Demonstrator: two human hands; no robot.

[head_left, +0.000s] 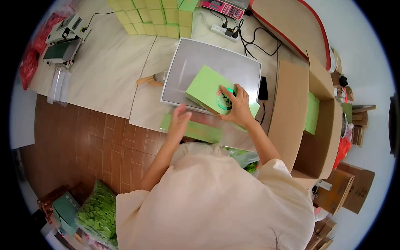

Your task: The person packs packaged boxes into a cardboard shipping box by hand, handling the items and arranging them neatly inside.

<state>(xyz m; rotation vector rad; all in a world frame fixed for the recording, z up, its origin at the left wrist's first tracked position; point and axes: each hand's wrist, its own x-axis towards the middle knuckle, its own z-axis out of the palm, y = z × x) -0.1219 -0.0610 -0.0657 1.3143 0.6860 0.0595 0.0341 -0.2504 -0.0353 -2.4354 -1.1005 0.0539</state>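
Observation:
A light green box (pixel 208 85) with a round dark-and-green emblem rests tilted across the front of a grey platform (pixel 216 56) that looks like a bench scale. My right hand (pixel 238 106) grips this box, its thumb and fingers spanning the emblem side. Just left of the box's lower corner is my left hand (pixel 179 124), slightly blurred, fingers loosely apart and nothing visible in them. Beneath it, at the table's front edge, lies a long green piece (pixel 198 131) with faint reddish print. More green shows below my right wrist, partly hidden.
Stacked green boxes (pixel 154 16) stand at the back. An open carton (pixel 287 112) on the right holds a green box (pixel 311 112). Wooden-handled tools (pixel 146 80) lie left of the platform. Behind it are a power strip (pixel 224 32) and cables. A sealing machine (pixel 62 46) sits far left.

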